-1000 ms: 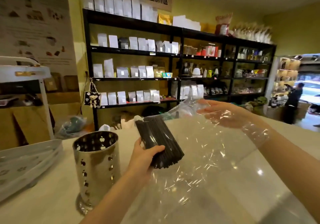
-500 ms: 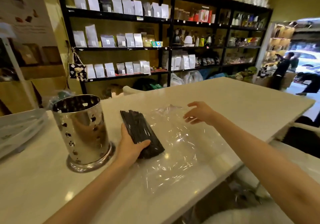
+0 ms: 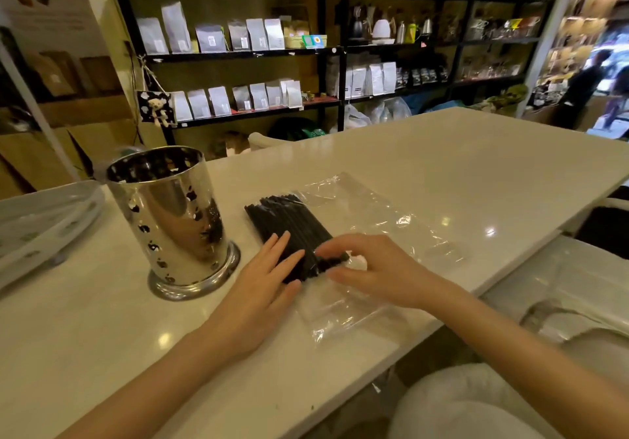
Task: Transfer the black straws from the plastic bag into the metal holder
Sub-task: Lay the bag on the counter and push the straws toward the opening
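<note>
the black straws (image 3: 289,222) lie as a loose bundle on the white counter (image 3: 442,166) at centre frame, just right of the metal holder (image 3: 170,221) and at the left edge of the plastic bag (image 3: 374,221), which is spread flat. the left hand (image 3: 262,289) rests open on the bundle's near end, fingers flat; the right hand (image 3: 371,268) curls its fingertips against the same end, not yet closed around it.

the risk, as i judge it, is scatter: the straws are thin, smooth, round tubes with nothing binding them, so a partial grab could let some roll across the glossy counter. the clear film is crinkly and slippery and may drag along. the holder is a tall polished cylinder, punched with holes, on a flared base; a sideways knock could tip it.
</note>
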